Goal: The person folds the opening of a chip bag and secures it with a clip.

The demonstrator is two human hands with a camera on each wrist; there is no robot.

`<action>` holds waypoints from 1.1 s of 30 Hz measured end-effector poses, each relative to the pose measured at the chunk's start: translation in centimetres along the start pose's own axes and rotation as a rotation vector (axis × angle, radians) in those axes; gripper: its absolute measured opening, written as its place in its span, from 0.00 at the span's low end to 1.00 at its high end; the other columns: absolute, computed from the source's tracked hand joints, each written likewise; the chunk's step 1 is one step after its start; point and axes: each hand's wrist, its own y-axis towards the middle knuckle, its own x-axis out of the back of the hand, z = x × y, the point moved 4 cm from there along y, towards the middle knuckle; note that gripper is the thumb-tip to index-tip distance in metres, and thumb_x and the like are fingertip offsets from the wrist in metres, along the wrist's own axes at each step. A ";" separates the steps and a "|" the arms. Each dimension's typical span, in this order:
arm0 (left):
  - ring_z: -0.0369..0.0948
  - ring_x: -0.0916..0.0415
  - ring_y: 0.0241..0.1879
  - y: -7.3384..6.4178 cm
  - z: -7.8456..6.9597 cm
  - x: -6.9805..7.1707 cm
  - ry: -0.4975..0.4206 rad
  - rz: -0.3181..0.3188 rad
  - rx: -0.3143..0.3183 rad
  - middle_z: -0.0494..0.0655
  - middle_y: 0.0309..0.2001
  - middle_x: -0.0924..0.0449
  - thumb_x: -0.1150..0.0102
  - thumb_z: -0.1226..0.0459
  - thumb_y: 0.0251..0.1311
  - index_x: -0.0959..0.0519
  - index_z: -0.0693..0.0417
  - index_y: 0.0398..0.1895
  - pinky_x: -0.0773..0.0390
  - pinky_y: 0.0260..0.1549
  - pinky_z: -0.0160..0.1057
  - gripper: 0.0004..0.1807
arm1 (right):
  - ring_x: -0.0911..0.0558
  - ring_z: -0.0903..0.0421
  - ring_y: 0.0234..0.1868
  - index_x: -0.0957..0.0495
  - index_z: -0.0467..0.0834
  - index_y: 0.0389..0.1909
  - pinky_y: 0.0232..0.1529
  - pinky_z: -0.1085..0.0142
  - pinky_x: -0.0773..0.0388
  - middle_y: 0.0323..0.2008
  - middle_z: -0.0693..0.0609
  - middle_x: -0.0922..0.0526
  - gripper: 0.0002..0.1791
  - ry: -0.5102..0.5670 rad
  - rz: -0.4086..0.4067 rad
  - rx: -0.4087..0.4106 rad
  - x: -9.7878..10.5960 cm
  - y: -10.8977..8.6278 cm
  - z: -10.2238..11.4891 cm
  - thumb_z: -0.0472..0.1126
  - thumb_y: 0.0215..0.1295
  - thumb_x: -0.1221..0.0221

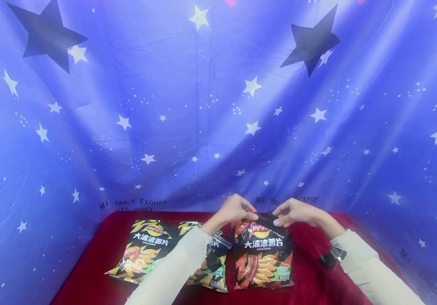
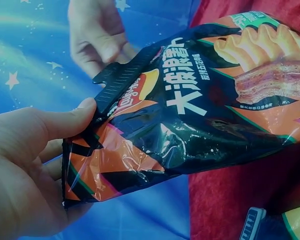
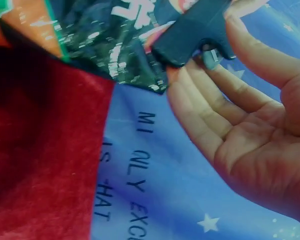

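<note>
An orange-and-black bag of potato chips (image 1: 264, 264) stands at the right of the row, its top edge lifted between both hands. My left hand (image 1: 235, 208) pinches the bag's top corner, thumb in front and fingers behind, as the left wrist view shows. A black bag clip (image 2: 121, 82) with a ridged bar lies across the top of the bag. My right hand (image 3: 270, 135) holds the clip's far end between thumb and fingers. Whether the clip is fully closed I cannot tell.
Left of this bag are two yellow-and-black chip bags, one at far left (image 1: 147, 250) and a middle one (image 1: 216, 283) partly behind my left sleeve. A ridged clip (image 1: 222, 240) sits on the middle bag. Beneath is a red cloth (image 1: 96, 258); a blue star-printed curtain (image 1: 203, 144) hangs behind.
</note>
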 end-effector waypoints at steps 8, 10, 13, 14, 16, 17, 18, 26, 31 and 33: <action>0.34 0.29 0.13 0.1 0.2 -0.1 -0.038 -0.027 0.033 0.44 0.33 0.09 0.21 0.61 0.51 0.09 0.52 0.34 0.28 0.14 0.30 0.08 | 0.13 0.56 0.34 0.17 0.27 0.40 0.39 0.59 0.12 0.33 0.44 0.10 0.13 0.047 0.037 0.006 -1.0 -0.3 -2.2 0.34 0.60 0.31; 0.34 0.29 0.13 0.1 0.3 -0.1 -0.039 -0.040 0.042 0.44 0.32 0.09 0.21 0.62 0.50 0.09 0.52 0.33 0.27 0.13 0.30 0.08 | 0.13 0.56 0.33 0.17 0.25 0.39 0.39 0.58 0.12 0.32 0.44 0.10 0.13 0.069 0.020 0.018 -1.2 -0.3 -2.3 0.33 0.60 0.31; 0.34 0.30 0.13 0.1 0.3 -0.2 -0.049 -0.059 0.068 0.44 0.31 0.09 0.20 0.62 0.49 0.09 0.52 0.31 0.27 0.12 0.30 0.07 | 0.13 0.56 0.32 0.17 0.24 0.39 0.38 0.57 0.12 0.32 0.43 0.10 0.13 0.082 -0.012 0.028 -1.3 -0.3 -2.3 0.31 0.58 0.31; 0.34 0.30 0.14 0.1 0.3 -0.2 -0.058 -0.065 0.076 0.44 0.31 0.09 0.20 0.63 0.48 0.09 0.52 0.31 0.28 0.12 0.30 0.07 | 0.13 0.56 0.32 0.17 0.23 0.39 0.38 0.57 0.12 0.32 0.42 0.10 0.14 0.084 -0.019 0.027 -1.4 -0.3 -2.3 0.31 0.58 0.31; 0.34 0.30 0.14 0.1 0.4 -0.2 -0.070 -0.078 0.086 0.44 0.30 0.10 0.20 0.63 0.48 0.09 0.52 0.30 0.29 0.12 0.30 0.06 | 0.13 0.56 0.31 0.17 0.23 0.39 0.38 0.57 0.12 0.32 0.41 0.10 0.14 0.087 -0.031 0.018 -1.4 -0.3 -2.2 0.31 0.58 0.31; 0.34 0.29 0.14 0.2 0.4 -0.3 -0.078 -0.082 0.091 0.44 0.29 0.10 0.20 0.64 0.47 0.09 0.52 0.29 0.29 0.12 0.30 0.06 | 0.13 0.55 0.31 0.17 0.23 0.39 0.38 0.57 0.12 0.32 0.41 0.10 0.14 0.088 -0.034 0.013 -1.5 -0.3 -2.2 0.31 0.57 0.31; 0.34 0.28 0.14 0.2 0.5 -0.3 -0.083 -0.087 0.092 0.45 0.28 0.10 0.20 0.64 0.47 0.09 0.53 0.29 0.28 0.12 0.30 0.06 | 0.12 0.55 0.31 0.17 0.23 0.39 0.38 0.56 0.12 0.32 0.40 0.10 0.14 0.091 -0.036 0.007 -1.5 -0.3 -2.1 0.31 0.57 0.31; 0.33 0.23 0.28 -0.2 0.3 -0.4 -0.055 -0.086 0.108 0.43 0.30 0.10 0.19 0.63 0.46 0.09 0.51 0.27 0.22 0.29 0.29 0.06 | 0.11 0.52 0.32 0.17 0.25 0.40 0.38 0.54 0.11 0.33 0.41 0.10 0.13 0.120 0.006 -0.039 -1.7 -1.1 -1.8 0.31 0.58 0.31; 0.33 0.27 0.20 -0.8 -0.2 -0.3 -0.071 -0.045 0.163 0.44 0.32 0.09 0.20 0.63 0.47 0.09 0.51 0.28 0.29 0.17 0.28 0.05 | 0.12 0.54 0.34 0.17 0.26 0.39 0.37 0.56 0.12 0.32 0.47 0.11 0.13 0.115 0.089 -0.066 -2.1 -2.0 -1.0 0.35 0.63 0.33; 0.34 0.32 0.14 -1.0 -0.6 -0.3 -0.072 -0.028 0.181 0.44 0.32 0.10 0.20 0.63 0.48 0.09 0.50 0.28 0.33 0.11 0.29 0.05 | 0.13 0.55 0.34 0.18 0.28 0.39 0.37 0.57 0.12 0.32 0.48 0.11 0.12 0.101 0.129 -0.074 -2.2 -2.5 -0.7 0.37 0.65 0.34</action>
